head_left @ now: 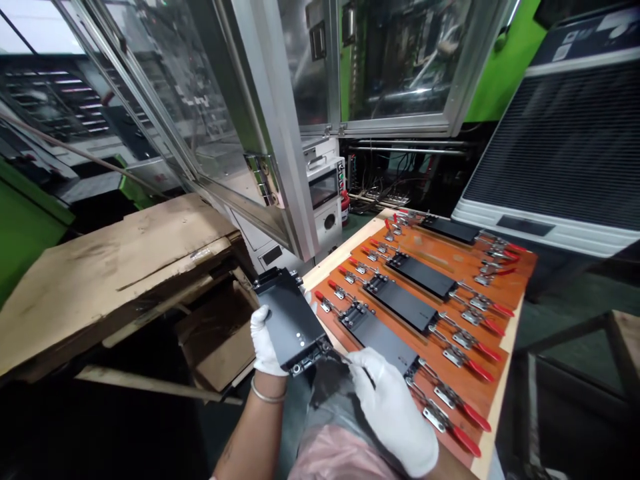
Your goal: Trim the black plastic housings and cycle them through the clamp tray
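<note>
A dark grey rectangular panel (290, 317) with moulded fittings at both short ends is held tilted in front of me. My left hand (267, 343), in a white glove, is closed around its left side, and some gloved fingertips show past its far edge. My right hand (387, 407), also white-gloved, is pinched close to the panel's near right corner. Something thin and dark seems to stick out from its fingertips toward that corner, too small to make out. Beside my right hand, a similar dark panel (380, 337) lies on the orange fixture board (465, 420).
Several more panels (403, 303) lie in rows on the board, between red-handled toggle clamps (467, 363) at both ends. At left stands a cardboard-topped table (115, 267). A metal-framed machine door (280, 133) rises ahead, and a ribbed dark unit (565, 133) stands at right.
</note>
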Demonstrator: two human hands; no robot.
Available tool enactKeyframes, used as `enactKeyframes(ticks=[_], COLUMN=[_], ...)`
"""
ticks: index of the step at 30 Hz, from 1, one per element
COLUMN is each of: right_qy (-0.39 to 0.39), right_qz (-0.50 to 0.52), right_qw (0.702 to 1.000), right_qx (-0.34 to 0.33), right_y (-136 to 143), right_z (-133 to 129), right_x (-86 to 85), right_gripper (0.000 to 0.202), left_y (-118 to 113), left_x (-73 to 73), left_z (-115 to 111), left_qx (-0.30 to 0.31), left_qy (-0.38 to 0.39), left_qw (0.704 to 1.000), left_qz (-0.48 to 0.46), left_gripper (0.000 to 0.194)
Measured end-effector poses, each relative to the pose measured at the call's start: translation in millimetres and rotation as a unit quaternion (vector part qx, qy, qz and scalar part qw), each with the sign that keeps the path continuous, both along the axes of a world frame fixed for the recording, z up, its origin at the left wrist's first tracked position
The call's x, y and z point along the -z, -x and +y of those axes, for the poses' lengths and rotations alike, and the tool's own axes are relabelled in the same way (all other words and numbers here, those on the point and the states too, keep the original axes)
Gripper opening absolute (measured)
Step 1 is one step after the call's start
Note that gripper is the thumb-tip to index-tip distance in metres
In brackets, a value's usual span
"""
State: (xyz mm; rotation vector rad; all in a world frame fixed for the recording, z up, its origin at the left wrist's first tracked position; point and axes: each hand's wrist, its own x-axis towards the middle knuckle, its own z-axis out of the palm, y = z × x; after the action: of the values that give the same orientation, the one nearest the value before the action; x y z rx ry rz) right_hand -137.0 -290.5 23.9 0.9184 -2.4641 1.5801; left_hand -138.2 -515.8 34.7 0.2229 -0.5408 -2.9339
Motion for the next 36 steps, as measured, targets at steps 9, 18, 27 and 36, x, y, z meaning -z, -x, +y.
enactKeyframes(ticks=[9, 18, 27, 36], right_qy=[-0.055, -0.039, -0.02, -0.011], right_qz=[0.022, -0.021, -0.072, -0.115], right_qw=[0.995, 0.997, 0.997, 0.993], right_qx=[0.076, 0.056, 0.012, -0.008], right_y=[-10, -10, -8, -3], right_z=[-5, -6, -7, -9], right_x=[17.3, 12.4, 10.2, 3.2], right_gripper=[0.033, 0.038, 0.036, 0.036], left_y=[-9, -13, -12, -11], left_x=[-21.6, -31.9, -33.2, -31.3], left_z=[6, 13, 11, 10], left_qx=[-0.078, -0.125, -0.145, -0.157], left_qy=[0.025, 0.064, 0.09, 0.087], left_qw=[0.996, 0.984, 0.974, 0.975], left_qz=[0.036, 0.107, 0.151, 0.132], left_gripper=[0.052, 0.063, 0.066, 0.065])
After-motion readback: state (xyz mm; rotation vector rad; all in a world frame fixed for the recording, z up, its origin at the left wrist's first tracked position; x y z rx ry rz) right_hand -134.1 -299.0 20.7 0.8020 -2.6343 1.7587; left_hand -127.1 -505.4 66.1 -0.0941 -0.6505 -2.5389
